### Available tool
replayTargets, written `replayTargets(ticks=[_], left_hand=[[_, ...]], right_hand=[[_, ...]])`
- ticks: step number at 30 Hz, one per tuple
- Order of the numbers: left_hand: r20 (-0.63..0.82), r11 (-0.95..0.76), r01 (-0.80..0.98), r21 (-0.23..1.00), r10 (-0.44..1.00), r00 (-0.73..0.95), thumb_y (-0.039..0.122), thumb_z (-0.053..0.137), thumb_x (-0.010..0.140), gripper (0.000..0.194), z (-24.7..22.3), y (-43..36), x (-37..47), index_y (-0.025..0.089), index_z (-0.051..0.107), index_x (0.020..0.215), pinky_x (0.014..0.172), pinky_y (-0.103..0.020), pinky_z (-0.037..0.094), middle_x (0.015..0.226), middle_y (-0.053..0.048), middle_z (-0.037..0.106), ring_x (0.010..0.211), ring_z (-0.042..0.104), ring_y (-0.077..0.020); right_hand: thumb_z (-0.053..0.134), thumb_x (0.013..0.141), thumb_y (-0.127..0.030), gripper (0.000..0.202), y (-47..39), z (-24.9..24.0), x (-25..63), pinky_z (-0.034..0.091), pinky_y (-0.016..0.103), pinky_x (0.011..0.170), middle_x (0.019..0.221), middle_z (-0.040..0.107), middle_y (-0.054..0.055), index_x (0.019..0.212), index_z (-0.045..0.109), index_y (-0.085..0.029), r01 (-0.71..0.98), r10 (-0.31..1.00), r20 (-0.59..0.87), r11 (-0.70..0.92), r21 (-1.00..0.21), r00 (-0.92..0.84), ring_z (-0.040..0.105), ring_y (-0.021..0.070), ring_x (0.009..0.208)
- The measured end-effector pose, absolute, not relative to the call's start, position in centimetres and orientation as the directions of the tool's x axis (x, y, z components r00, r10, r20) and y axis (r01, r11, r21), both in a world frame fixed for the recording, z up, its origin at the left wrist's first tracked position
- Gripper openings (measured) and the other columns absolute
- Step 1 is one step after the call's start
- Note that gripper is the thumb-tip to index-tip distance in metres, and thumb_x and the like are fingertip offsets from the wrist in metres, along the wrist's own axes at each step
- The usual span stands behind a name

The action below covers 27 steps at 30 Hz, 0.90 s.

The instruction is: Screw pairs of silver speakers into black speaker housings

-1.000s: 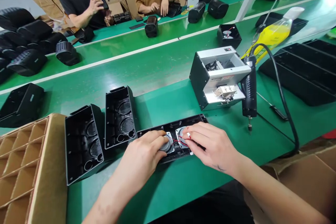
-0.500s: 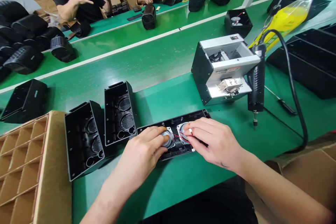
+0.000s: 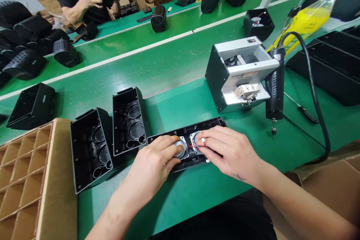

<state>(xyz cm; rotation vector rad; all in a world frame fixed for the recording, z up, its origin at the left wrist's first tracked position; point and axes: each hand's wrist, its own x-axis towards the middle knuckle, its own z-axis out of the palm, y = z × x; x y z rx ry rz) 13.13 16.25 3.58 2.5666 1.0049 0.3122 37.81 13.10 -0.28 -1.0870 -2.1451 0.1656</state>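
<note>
A long black housing [image 3: 165, 134] lies on the green bench in front of me, with two round silver speakers in it. My left hand [image 3: 157, 155] has its fingers closed round the left speaker [image 3: 183, 149]. The right speaker [image 3: 194, 139] is under the fingers of my right hand [image 3: 227, 150], which grip its rim. Thin red wires run between the two speakers, and a small white connector [image 3: 203, 140] shows at my right fingertips. Two open black cases with round grilles, a nearer one [image 3: 84, 150] and a farther one [image 3: 120, 120], stand left of the housing.
A silver and black machine [image 3: 242, 75] stands behind my right hand, beside a hanging black electric screwdriver [image 3: 274, 90] with its cable. A divided cardboard box [image 3: 60, 180] is at the left. Across the green conveyor [image 3: 168, 56], people handle black parts.
Both my hands stay almost in place on the speakers. On the conveyor, the open black cases have moved slightly right. A person across has lifted a black part.
</note>
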Motion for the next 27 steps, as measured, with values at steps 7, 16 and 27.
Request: replayTargets(ticks=[7,16,27], left_hand=[[0.170,-0.696,0.665,0.269,0.714,0.679,0.034,0.054,0.103,0.030,5.3,15.8,10.2,0.031,0.063,0.131,0.099,-0.035,0.060,0.143,0.001,0.064,0.116,0.070,-0.0203],[0.144,-0.786,0.580,0.214,0.613,0.777,0.067,0.058,0.092,0.062,6.5,15.4,15.4,0.033,0.052,0.144,0.114,-0.063,0.045,0.165,-0.006,0.037,0.149,0.037,-0.0368],[0.022,-0.745,0.594,0.304,0.629,0.777,0.063,0.059,0.093,0.070,4.5,16.6,16.4,0.034,0.043,0.154,0.109,-0.063,0.043,0.169,-0.009,0.026,0.143,0.038,-0.0394]], right_hand=[[0.056,0.100,-0.020,0.022,12.6,3.0,39.7,0.056,0.036,0.101,0.117,0.074,0.003,0.118,0.069,-0.017,0.646,0.713,0.605,0.654,-0.393,-0.353,0.069,0.0177,0.106],[0.067,0.096,-0.035,0.036,19.0,2.3,54.3,0.051,0.049,0.102,0.119,0.067,0.014,0.124,0.066,-0.012,0.491,0.786,0.184,-0.169,-0.854,0.590,0.065,0.0242,0.105],[0.043,0.090,-0.072,0.054,18.7,2.2,56.7,0.030,0.017,0.042,0.076,0.045,0.000,0.106,0.068,-0.027,-0.190,0.922,-0.006,0.073,-0.979,0.388,0.042,0.0098,0.065]])
